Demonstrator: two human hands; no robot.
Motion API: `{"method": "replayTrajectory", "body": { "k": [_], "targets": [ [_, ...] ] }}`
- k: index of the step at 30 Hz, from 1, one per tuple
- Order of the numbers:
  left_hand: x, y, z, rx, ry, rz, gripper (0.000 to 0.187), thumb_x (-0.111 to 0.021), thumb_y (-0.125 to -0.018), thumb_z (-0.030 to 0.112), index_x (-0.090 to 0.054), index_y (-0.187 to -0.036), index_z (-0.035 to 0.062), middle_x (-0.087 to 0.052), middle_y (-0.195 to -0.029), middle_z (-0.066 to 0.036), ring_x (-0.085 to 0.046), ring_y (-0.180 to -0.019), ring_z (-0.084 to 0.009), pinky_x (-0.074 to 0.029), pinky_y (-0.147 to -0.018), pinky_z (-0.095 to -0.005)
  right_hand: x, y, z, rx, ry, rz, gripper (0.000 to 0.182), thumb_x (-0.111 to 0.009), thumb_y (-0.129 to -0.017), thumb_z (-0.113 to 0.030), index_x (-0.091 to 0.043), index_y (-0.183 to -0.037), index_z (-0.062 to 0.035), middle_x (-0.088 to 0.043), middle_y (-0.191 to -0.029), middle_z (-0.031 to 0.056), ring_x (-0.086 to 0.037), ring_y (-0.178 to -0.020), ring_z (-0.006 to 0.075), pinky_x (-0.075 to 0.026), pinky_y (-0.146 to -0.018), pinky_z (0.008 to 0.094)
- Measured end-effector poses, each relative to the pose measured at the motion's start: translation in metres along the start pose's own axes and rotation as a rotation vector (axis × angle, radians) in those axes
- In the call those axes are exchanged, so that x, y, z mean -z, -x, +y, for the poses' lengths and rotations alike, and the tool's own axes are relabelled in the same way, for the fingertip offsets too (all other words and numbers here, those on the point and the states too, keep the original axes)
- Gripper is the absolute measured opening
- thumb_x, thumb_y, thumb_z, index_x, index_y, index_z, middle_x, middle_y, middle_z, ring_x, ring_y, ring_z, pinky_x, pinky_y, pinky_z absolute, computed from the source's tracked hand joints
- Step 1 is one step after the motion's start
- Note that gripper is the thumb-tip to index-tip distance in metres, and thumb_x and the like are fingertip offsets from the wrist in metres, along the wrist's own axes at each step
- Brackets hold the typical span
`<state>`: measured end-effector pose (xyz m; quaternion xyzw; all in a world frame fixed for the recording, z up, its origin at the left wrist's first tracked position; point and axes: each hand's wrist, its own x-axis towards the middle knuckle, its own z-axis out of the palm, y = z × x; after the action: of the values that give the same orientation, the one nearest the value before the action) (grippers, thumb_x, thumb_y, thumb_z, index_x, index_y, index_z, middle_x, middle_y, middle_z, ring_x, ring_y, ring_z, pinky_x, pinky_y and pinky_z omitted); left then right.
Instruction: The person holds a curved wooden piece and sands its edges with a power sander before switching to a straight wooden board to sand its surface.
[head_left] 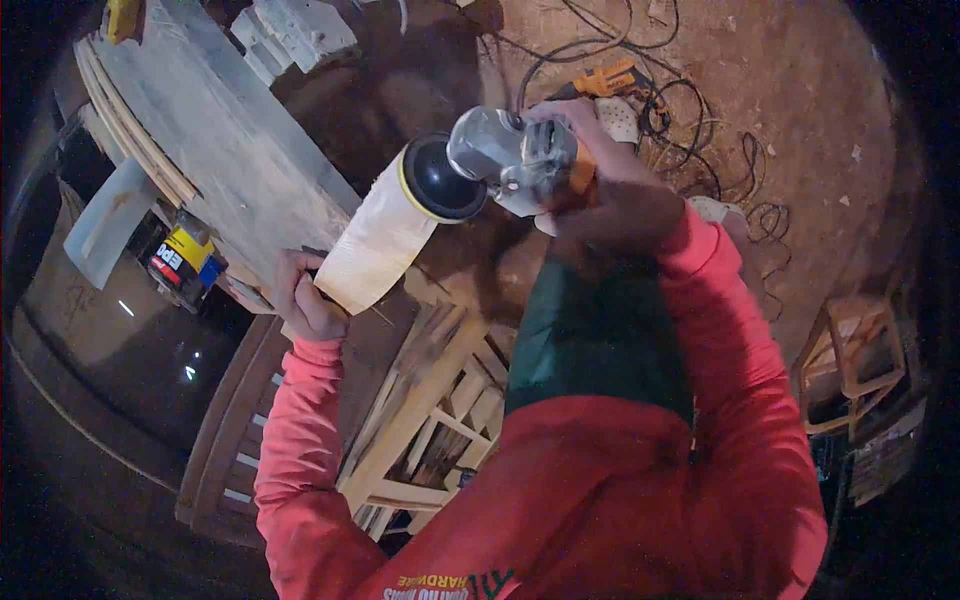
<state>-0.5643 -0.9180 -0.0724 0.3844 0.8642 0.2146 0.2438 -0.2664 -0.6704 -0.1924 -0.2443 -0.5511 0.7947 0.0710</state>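
Wooden board [375,245], left of centre, a grinder [515,160] overlapping its upper end.
Likely light, stiff and best gripped by its edges; the left hand [312,300] curls closed round its lower end, forearm raised, while the right hand [615,185] wraps the probably heavier grinder, elbow bent at right.

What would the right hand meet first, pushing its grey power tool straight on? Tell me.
Probably the pale, oblong wooden piece; the round, black, yellow-rimmed disc seems close against it, though depth is unclear.

A pale slanting board [372,245] seemingly touches the black, yellow-edged disc [438,180] of a grey power tool [520,160].
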Motion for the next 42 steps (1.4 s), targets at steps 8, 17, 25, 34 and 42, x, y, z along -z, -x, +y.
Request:
{"method": "replayTrajectory", "body": {
  "k": [8,17,25,34,42],
  "targets": [
    [-0.003,-0.006,0.006,-0.034,-0.029,0.022,0.027,-0.042,-0.086,0.017,-0.057,-0.075,-0.0037,-0.050,-0.072,-0.009,-0.047,-0.067,-0.0194,-0.037,-0.064,-0.0316,0.013,-0.001,0.012,-0.264,-0.379,0.070,0.084,-0.082,-0.074,-0.010,-0.038,-0.145,-0.0105,-0.058,-0.125,0.0077,-0.056,-0.117,0.0171,-0.047,-0.100,0.0329],
    [-0.003,0.000,-0.001,0.029,0.021,0.045,0.028,-0.043,-0.085,0.016,-0.059,-0.076,-0.0050,-0.052,-0.073,-0.011,-0.048,-0.067,-0.0200,-0.038,-0.065,-0.0315,-0.003,0.005,0.000,-0.092,-0.224,-0.029,0.085,-0.081,-0.073,-0.001,-0.039,-0.146,-0.0090,-0.054,-0.131,0.0061,-0.051,-0.123,0.0167,-0.041,-0.107,0.0348],
    [-0.002,-0.002,0.001,0.001,-0.005,0.032,0.029,-0.042,-0.085,0.016,-0.059,-0.076,-0.0052,-0.052,-0.074,-0.010,-0.048,-0.069,-0.0199,-0.037,-0.064,-0.0315,-0.001,0.000,0.000,-0.144,-0.309,-0.039,0.085,-0.080,-0.074,0.001,-0.037,-0.147,-0.0096,-0.053,-0.132,0.0063,-0.050,-0.126,0.0159,-0.041,-0.108,0.0347],
    [-0.001,-0.002,0.004,0.023,-0.015,0.004,0.028,-0.041,-0.086,0.015,-0.059,-0.076,-0.0044,-0.050,-0.074,-0.010,-0.047,-0.069,-0.0199,-0.037,-0.067,-0.0327,0.001,-0.004,-0.006,-0.145,-0.262,-0.048,0.084,-0.080,-0.075,-0.001,-0.037,-0.147,-0.0101,-0.053,-0.130,0.0051,-0.050,-0.122,0.0162,-0.041,-0.106,0.0337],
    [-0.001,-0.003,0.002,-0.023,-0.037,0.012,0.028,-0.042,-0.086,0.017,-0.059,-0.077,-0.0037,-0.050,-0.074,-0.010,-0.048,-0.069,-0.0207,-0.038,-0.067,-0.0327,-0.003,-0.005,-0.011,-0.193,-0.349,-0.021,0.082,-0.079,-0.075,-0.003,-0.038,-0.146,-0.0096,-0.056,-0.125,0.0056,-0.055,-0.115,0.0156,-0.047,-0.098,0.0324]
  ]
}}
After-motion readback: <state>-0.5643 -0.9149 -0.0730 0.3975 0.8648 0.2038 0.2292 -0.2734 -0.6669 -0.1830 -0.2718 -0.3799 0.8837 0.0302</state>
